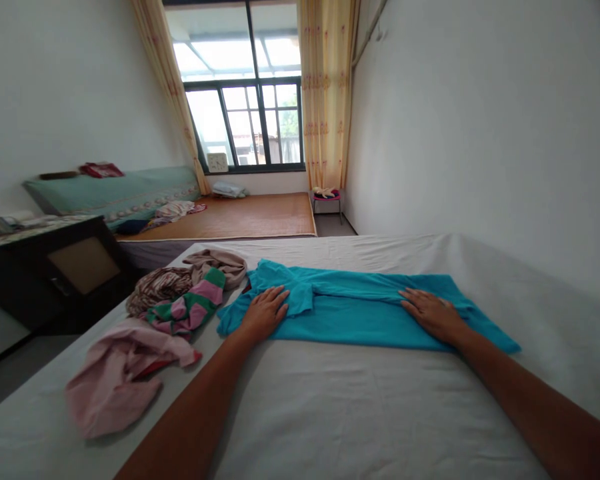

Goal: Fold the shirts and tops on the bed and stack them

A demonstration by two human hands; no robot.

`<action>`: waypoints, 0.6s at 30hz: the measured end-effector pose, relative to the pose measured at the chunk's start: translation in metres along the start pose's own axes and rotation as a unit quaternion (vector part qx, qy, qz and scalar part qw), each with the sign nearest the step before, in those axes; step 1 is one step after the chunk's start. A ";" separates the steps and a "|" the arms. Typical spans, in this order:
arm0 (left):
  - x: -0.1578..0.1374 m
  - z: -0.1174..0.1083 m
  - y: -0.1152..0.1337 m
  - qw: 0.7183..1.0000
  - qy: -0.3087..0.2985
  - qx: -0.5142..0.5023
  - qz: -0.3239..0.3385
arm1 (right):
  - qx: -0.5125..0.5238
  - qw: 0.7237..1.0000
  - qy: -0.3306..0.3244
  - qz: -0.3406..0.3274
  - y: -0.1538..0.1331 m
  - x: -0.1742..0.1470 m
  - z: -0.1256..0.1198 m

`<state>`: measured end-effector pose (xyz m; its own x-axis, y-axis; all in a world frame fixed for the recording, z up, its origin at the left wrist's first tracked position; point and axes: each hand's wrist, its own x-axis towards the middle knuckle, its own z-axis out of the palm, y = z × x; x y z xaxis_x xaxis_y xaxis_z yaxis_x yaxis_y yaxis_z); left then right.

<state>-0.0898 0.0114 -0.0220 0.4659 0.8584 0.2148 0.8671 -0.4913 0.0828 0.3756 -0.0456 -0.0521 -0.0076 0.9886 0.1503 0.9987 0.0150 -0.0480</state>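
A turquoise T-shirt [350,320], folded lengthwise into a long strip, lies flat across the white sheet [360,400]. One short sleeve is folded over on top near its left end. My left hand [267,312] rests palm down on that end, beside the sleeve, with its fingers stretched out. Toward the other end, my right hand [433,313] lies flat on the cloth, fingers extended. Neither hand grips the fabric. The undersides of both palms are hidden.
Left of the shirt lie crumpled clothes: a pink garment [123,373], a green and pink striped one [193,303] and a brown patterned one [160,287]. Beyond are a dark cabinet [25,273] and a bed with a brown mat [260,213]. A white wall [480,133] stands at right.
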 end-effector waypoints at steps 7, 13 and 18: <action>0.000 0.000 -0.002 1.000 0.004 0.003 0.007 | 0.033 0.993 0.023 0.108 0.049 0.007 -0.003; -0.001 0.001 -0.006 1.000 0.009 -0.007 0.011 | 0.028 0.981 0.055 0.186 0.076 0.002 0.001; 0.000 0.004 -0.009 1.000 0.019 -0.013 0.016 | 0.033 0.969 0.045 0.241 0.088 -0.003 -0.003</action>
<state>-0.0970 0.0160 -0.0263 0.4862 0.8357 0.2554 0.8465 -0.5230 0.0997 0.4634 -0.0475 -0.0536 0.4658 0.8661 0.1813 0.8802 -0.4324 -0.1958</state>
